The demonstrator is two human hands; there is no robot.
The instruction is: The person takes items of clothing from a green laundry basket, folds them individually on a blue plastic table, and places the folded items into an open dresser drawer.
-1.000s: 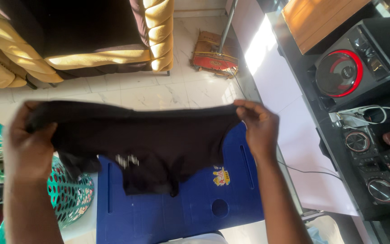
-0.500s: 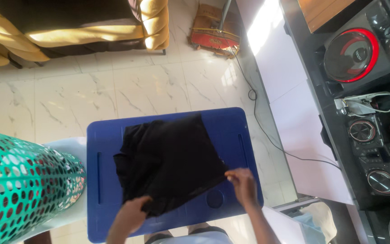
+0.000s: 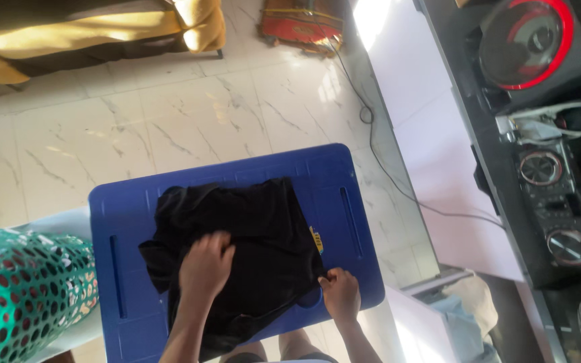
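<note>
I see the black garment (image 3: pixel 237 249) spread on the blue plastic table (image 3: pixel 344 202), its body lying mostly flat with a rumpled sleeve or edge sticking out to the left of my left hand (image 3: pixel 206 265). That hand lies palm down on the cloth near its middle, fingers loosely curled, pressing rather than gripping. My right hand (image 3: pixel 339 294) is at the near right corner of the garment, thumb and fingers pinched on the hem just where it meets the table edge.

Just beyond the right hand, a small yellow sticker (image 3: pixel 317 240) on the tabletop peeks out from under the cloth. Off to the left of the left hand stands a green mesh basket (image 3: pixel 21 289), close to the table's side. Far ahead of both hands are the marble floor (image 3: pixel 169 128) and a yellow sofa (image 3: pixel 102 33); to the right of the right hand a black cable (image 3: pixel 384 168) trails across the floor toward a black audio system (image 3: pixel 546 87).

My worry: the near hem hangs past the table edge, so if the pinch slips while the left palm shifts, the fabric may slide off toward me. The bunched left side could also get trapped into a crooked crease if pressed down as it lies.
</note>
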